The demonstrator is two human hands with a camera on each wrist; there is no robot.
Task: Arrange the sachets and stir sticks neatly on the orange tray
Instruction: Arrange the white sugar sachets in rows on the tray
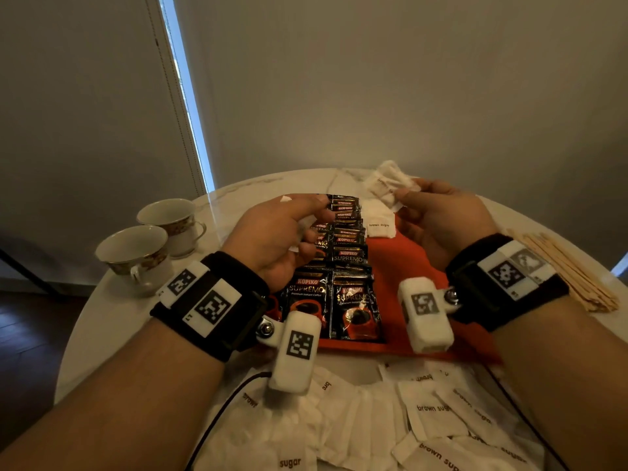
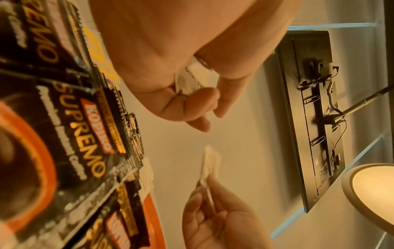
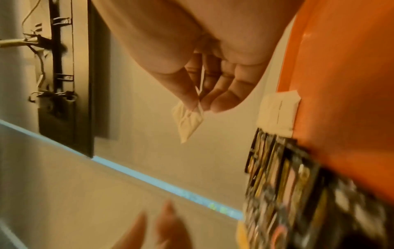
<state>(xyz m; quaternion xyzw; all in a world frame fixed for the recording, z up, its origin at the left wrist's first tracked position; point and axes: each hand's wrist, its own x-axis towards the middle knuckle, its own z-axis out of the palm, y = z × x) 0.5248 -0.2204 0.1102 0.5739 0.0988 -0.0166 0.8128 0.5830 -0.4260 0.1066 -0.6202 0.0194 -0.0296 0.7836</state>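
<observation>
Each hand, left hand (image 1: 278, 232) and right hand (image 1: 441, 219), pinches white sachets (image 1: 390, 190) above the orange tray (image 1: 407, 266)

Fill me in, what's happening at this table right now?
A person is sorting sachets onto a flat orange tray. Two columns of black Kopiko coffee sachets already lie on it, with one white brown-sugar sachet beside them. The right hand pinches a white paper sachet; the left hand holds white sachets too. More sugar sachets and the wooden stir sticks wait off the tray.
</observation>
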